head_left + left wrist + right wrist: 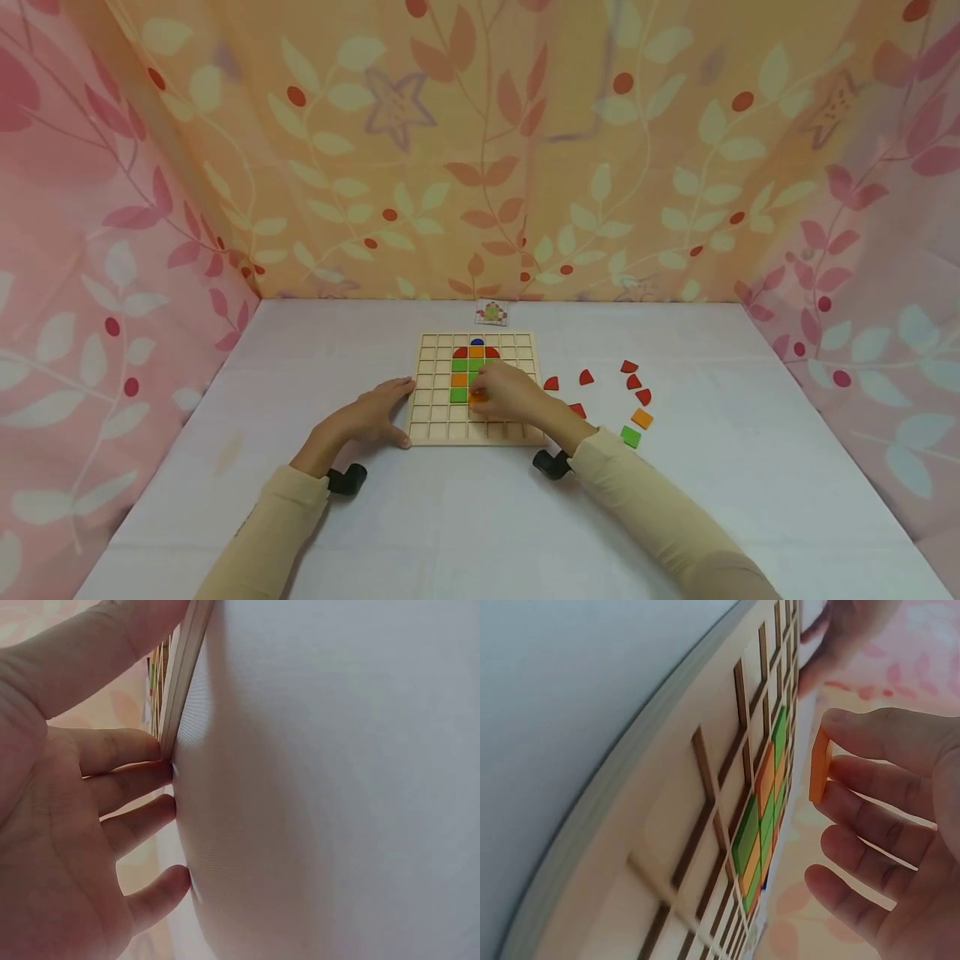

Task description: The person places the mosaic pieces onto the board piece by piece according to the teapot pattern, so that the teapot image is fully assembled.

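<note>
"Report finger state."

"I see the right hand (907, 802) pinching an orange tile (820, 766) above the board (480, 442), apart from it. The left hand (367, 414), fingers (127, 784) extended, touches the board's left edge."

"Compartments (439, 412)?"

"Seated tiles (458, 394): blue, red, orange, green. The right hand hides some. Loose pieces (633, 382) lie right of the board."

Orange square tile (821, 765), thin, pinched between thumb and fingertips of right hand (510, 390), held just above board. Pale wooden grid board (439, 432) lies flat, square cells, central ones filled with green, orange, red and blue pieces (458, 395).
</note>
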`<action>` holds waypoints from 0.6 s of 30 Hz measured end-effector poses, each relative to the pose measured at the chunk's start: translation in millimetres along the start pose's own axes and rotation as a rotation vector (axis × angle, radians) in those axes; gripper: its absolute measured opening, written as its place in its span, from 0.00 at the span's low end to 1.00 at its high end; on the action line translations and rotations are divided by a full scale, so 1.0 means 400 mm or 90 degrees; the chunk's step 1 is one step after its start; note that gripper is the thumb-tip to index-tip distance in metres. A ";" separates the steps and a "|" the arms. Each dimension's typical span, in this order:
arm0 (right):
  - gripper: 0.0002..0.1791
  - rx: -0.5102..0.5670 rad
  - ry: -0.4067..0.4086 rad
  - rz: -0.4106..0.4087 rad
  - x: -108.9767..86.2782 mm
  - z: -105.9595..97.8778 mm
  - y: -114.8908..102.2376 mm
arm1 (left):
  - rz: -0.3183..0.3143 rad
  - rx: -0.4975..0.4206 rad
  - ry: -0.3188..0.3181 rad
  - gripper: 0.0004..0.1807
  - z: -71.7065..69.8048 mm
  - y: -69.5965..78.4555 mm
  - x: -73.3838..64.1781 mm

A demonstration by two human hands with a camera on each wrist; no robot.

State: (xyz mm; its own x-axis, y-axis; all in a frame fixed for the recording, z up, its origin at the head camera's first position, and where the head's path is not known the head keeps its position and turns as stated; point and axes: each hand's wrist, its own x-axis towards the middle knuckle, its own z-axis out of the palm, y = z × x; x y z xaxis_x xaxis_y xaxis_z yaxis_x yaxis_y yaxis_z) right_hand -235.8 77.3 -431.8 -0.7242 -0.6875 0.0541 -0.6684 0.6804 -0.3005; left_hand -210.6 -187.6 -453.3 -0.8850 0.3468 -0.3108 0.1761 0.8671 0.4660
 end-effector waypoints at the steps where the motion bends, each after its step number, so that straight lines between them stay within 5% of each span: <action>1: 0.11 -0.003 -0.002 -0.005 0.005 0.001 -0.005 | 0.000 0.000 0.000 0.56 0.000 0.000 0.000; 18: 0.12 -0.056 -0.044 -0.032 0.056 0.037 -0.048 | 0.003 -0.003 -0.010 0.56 -0.011 0.009 -0.006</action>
State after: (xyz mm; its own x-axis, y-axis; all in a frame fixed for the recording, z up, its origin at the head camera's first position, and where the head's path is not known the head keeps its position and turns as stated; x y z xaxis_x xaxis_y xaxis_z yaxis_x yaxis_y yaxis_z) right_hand -237.0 45.0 -438.9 -0.6778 -0.7353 0.0005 -0.7182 0.6619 -0.2146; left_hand -209.7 -186.9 -447.3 -0.8775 0.3560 -0.3214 0.1780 0.8640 0.4709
